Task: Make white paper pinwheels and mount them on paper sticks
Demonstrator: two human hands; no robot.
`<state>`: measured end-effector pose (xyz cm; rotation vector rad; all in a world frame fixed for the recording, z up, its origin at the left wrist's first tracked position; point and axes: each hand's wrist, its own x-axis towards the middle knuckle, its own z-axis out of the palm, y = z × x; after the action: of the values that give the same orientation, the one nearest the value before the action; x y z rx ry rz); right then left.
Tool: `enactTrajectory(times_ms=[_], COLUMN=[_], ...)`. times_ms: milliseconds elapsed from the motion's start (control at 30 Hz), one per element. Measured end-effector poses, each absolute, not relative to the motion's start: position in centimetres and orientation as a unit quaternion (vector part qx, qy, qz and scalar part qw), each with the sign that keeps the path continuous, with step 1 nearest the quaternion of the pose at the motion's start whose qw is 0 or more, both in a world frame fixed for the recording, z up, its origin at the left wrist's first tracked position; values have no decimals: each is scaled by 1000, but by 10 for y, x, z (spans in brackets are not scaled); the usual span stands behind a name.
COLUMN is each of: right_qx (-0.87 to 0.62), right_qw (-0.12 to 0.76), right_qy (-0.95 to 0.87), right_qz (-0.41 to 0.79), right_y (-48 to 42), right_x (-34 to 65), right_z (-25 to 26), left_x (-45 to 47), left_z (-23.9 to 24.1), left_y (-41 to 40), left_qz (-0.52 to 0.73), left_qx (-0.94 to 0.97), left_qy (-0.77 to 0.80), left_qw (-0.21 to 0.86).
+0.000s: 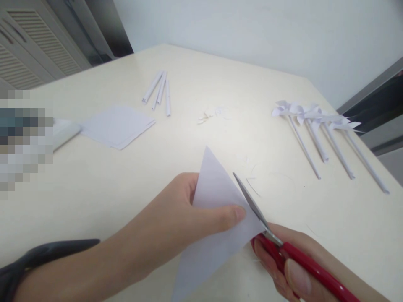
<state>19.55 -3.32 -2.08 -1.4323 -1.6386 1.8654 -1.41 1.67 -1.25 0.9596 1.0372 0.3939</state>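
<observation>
A white sheet of paper folded into a triangle (214, 180) is pinched in my left hand (201, 218), its thumb lying across the front and the other fingers hidden behind. My right hand (292, 268) grips red-handled scissors (315, 264). One blade runs along the paper's right edge, close to my left thumb tip; the other blade is mostly hidden behind the paper. The right corner of the triangle sits near the scissors' pivot.
Square paper sheets (118, 126) lie stacked at left. Several rolled paper sticks (160, 90) rest at the back. Paper pinwheels on sticks (317, 138) line the right side. Small scraps (205, 118) and thin paper slivers (253, 187) are scattered mid-table. A dark strap-like object (59, 249) is beside my left forearm.
</observation>
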Motion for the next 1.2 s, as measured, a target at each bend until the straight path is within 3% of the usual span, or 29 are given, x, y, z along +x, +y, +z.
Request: enactTrajectory(times_ms=[300, 500, 733, 833, 1200], right_qx=[-482, -478, -489, -485, -485], right_qw=[125, 181, 125, 160, 163], right_qy=[-504, -556, -530, -545, -571], right_qz=[706, 655, 681, 664, 642], right_y=[-29, -35, -30, -32, -36], right_x=[189, 190, 187, 189, 196], right_z=[-17, -28, -15, -19, -33], left_x=[-12, -13, -14, -14, -14], left_z=[-5, -8, -9, -9, -14], left_y=[14, 14, 17, 17, 15], left_qz=[171, 170, 163, 163, 215], left_qx=[425, 431, 422, 424, 397], left_qy=[493, 478, 487, 483, 446], left_qw=[740, 747, 747, 748, 772])
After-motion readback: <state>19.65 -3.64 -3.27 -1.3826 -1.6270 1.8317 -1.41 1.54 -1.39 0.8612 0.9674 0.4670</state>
